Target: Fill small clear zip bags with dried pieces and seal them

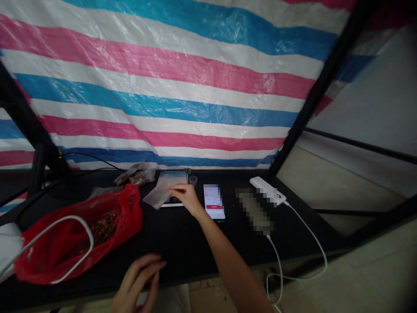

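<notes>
Where the right hand (185, 198) lies with fingers stretched onto the clear pouch (159, 194), pinch or mere touch not discernible, the left hand (140, 278) hovers empty, loosely spread, over the near bench (182, 243) edge. Pouch: mid-bench, flat, likely light, limp, slick film; best nipped at a corner. Long axis slants near-left to far-right; mouth end unclear. Phone (214, 202) just right of it; red bag (81, 234) left.
</notes>
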`<state>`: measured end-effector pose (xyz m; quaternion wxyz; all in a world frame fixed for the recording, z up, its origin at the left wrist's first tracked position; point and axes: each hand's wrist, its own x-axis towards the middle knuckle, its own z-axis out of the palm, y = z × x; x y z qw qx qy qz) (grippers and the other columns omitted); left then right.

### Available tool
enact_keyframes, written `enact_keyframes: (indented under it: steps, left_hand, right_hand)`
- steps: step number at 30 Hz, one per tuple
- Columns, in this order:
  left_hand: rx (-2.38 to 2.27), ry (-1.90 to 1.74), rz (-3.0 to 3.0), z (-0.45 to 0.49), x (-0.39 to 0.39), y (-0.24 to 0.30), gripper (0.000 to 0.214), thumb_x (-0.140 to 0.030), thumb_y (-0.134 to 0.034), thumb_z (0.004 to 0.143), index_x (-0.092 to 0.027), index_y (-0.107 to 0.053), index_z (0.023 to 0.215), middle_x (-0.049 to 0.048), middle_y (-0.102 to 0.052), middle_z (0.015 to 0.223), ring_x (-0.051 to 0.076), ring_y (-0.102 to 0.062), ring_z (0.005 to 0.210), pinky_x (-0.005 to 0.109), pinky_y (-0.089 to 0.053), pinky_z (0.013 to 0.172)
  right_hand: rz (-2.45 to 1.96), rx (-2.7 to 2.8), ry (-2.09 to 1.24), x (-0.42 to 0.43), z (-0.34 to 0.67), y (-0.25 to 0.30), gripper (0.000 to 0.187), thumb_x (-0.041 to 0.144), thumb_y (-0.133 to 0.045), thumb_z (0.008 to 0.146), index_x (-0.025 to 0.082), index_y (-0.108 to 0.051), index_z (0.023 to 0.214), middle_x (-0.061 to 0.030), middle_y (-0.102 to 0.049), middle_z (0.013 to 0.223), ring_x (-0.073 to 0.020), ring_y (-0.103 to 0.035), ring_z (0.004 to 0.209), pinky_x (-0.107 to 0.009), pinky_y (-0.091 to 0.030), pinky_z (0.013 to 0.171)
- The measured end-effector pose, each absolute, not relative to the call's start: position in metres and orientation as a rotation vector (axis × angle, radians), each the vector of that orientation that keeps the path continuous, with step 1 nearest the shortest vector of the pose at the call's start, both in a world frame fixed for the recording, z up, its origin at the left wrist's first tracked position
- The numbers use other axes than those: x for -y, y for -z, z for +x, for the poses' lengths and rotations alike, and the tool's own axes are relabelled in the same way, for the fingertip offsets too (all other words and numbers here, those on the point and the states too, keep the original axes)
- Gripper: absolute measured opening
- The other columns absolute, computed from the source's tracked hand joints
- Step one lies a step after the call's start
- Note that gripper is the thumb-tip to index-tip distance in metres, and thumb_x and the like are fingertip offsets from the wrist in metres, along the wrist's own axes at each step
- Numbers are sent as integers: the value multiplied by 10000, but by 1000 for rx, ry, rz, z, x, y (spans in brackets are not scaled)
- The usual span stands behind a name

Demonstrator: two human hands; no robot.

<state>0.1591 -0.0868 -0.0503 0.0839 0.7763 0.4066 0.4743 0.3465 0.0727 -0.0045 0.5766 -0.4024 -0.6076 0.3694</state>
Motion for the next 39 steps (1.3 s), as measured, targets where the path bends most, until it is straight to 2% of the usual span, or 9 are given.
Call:
enact_keyframes:
  steps: [4, 9, 12, 18, 22, 25, 31, 36, 39]
  left_hand:
    - [-1417, -1679, 2313, 198, -3, -4, 459, -357, -595, 743, -193, -498, 1160, 135, -423, 1258, 285, -419, 1158, 445, -376, 937]
    - [-1261, -1375, 2251, 205, -94, -26, 635, -426, -645, 669, -187, -440, 1220, 115, -556, 1133, 273, -510, 1030, 408, -405, 853]
    - [-989, -1255, 2048, 199, -115, -15, 569, -387, -627, 676, -176, -485, 1185, 53, -640, 907, 186, -584, 789, 300, -446, 719]
    - [-1018, -1364, 1653, 195, -120, 1, 294, -422, -674, 594, -139, -657, 672, 45, -655, 672, 161, -572, 628, 255, -437, 598]
    - [-1052, -1454, 1521, 200, -111, -1, 289, -406, -698, 574, -139, -656, 677, 26, -645, 630, 146, -568, 585, 242, -442, 570]
    - [-1047, -1521, 1419, 202, -105, -1, 280, -390, -683, 604, -138, -646, 720, 17, -639, 633, 126, -556, 553, 212, -423, 507]
    - [-1094, -1514, 1390, 207, -95, 1, 274, -411, -585, 714, -149, -619, 785, -43, -538, 517, 70, -393, 369, 184, -301, 365]
    - [-1131, -1606, 1464, 210, -90, 1, 251, -385, -543, 762, -145, -608, 795, -5, -593, 661, 101, -515, 559, 184, -383, 493]
    - [-1168, -1636, 1447, 207, -90, 0, 267, -397, -532, 773, -143, -599, 819, -11, -573, 654, 84, -483, 518, 169, -354, 448]
  right_hand:
    - [-935, 1655, -833, -67, 366, -5, 214, 343, -622, 733, 191, -716, 851, -40, -695, 809, -165, -614, 758, -265, -449, 701]
    - [-1010, 1793, -660, -67, 384, -12, 190, 302, -573, 792, 203, -713, 875, -39, -683, 799, -153, -599, 748, -257, -435, 694]
    - [-1058, 1813, -573, -69, 389, -13, 165, 253, -558, 806, 217, -710, 860, -32, -674, 810, -146, -586, 763, -260, -427, 713]
    - [-1154, 1623, -483, -73, 387, -13, 141, 259, -566, 788, 221, -695, 828, -21, -654, 801, -148, -564, 787, -271, -410, 736]
    - [-1060, 1372, -817, -75, 380, -9, 285, 319, -662, 684, 217, -647, 949, -20, -664, 866, -155, -600, 802, -277, -446, 732]
    - [-1021, 1294, -1045, -76, 375, -6, 257, 332, -724, 591, 188, -675, 797, -27, -679, 813, -165, -617, 769, -303, -463, 756]
    - [-999, 1143, -1083, -78, 373, -5, 228, 301, -751, 546, 176, -687, 725, -16, -682, 719, -145, -611, 661, -296, -477, 709]
    - [-1002, 1039, -1036, -79, 372, -2, 261, 323, -742, 556, 177, -688, 766, -24, -694, 781, -142, -616, 703, -283, -476, 715]
    - [-1050, 1092, -1142, -78, 371, 0, 281, 358, -742, 547, 150, -685, 727, -26, -685, 706, -134, -605, 635, -285, -480, 676]
